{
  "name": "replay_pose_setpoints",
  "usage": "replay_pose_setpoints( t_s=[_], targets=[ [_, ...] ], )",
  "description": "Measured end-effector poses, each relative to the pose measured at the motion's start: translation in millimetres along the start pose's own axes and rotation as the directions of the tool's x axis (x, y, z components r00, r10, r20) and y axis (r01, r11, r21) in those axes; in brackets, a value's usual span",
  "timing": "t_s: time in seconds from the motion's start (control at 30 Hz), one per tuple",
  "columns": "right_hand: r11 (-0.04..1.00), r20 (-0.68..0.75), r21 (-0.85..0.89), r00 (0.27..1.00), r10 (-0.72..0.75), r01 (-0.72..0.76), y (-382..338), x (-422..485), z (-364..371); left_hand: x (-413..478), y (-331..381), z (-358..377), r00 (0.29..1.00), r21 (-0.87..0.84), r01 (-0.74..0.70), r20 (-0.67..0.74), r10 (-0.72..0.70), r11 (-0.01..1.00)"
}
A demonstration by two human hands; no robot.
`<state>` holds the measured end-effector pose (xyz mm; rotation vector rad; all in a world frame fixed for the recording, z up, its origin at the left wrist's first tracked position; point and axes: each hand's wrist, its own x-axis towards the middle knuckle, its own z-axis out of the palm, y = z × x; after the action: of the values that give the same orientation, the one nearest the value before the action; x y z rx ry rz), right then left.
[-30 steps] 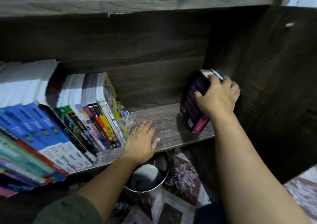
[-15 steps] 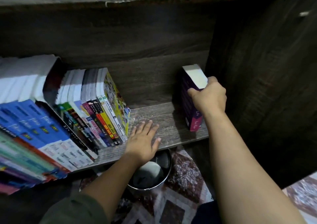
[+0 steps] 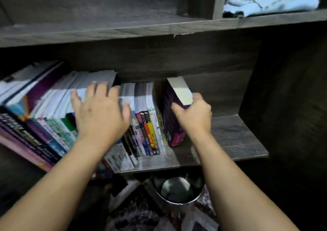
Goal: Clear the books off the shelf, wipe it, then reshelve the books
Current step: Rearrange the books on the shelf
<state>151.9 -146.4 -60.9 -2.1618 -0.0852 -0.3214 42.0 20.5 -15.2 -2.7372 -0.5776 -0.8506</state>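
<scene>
Right hand (image 3: 193,115) grips the purple book (image 3: 169,121) upright on the shelf (image 3: 230,135), just right of the leaning row of books (image 3: 53,107), which the left hand (image 3: 100,114) presses with spread fingers. Likely reshelving: next, slide it left flush against the row.

Dim overall; dark wood shelf (image 3: 230,137) absorbing most light. Lit from the viewer's side: forearms (image 3: 53,195), left hand (image 3: 100,117) and right hand (image 3: 194,119) evenly exposed. Deep shadow at right edge and lower left of frame, detail lost. Brightest patches: pale blue cloth (image 3: 269,2) at upper right; white page edges of books (image 3: 150,98) at centre, near clipping. Cover of purple book (image 3: 169,119) merging with shadow beside it. Motion blur on fingers (image 3: 90,92) at centre left. Soft, smeared texture throughout; spine lettering mostly unreadable. Wide-angle bowing of shelf boards toward frame edges.
</scene>
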Motion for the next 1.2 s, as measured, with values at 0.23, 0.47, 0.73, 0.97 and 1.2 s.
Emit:
replay_pose_setpoints(
  t_s=[0.23, 0.47, 0.73, 0.97, 1.2],
  targets=[
    [0.991, 0.569, 0.129, 0.820, -0.061, -0.016, -7, 5, 15, -4, -14, 3, 0.999, -0.057, -0.041, -0.031, 0.039, 0.998],
    [0.999, 0.594, 0.042, 0.803, -0.045, 0.026, 5, 8, 22, -9, -18, 2, 0.999, -0.063, -0.040, 0.029, 0.042, 0.997],
    [0.996, 0.449, -0.012, 0.890, -0.078, 0.093, -15, -9, 42, -8, -14, 0, 0.996, 0.010, -0.029, 0.086, 0.028, 1.000],
    [0.986, 0.517, 0.156, 0.847, -0.126, 0.051, 3, -3, 36, -10, -13, -2, 0.995, 0.040, -0.025, 0.101, 0.021, 0.999],
    [0.961, 0.397, 0.255, 0.895, -0.205, 0.108, 6, -21, 46, -9, -10, -1, 0.996, 0.053, -0.016, 0.090, 0.011, 0.998]
  ],
)
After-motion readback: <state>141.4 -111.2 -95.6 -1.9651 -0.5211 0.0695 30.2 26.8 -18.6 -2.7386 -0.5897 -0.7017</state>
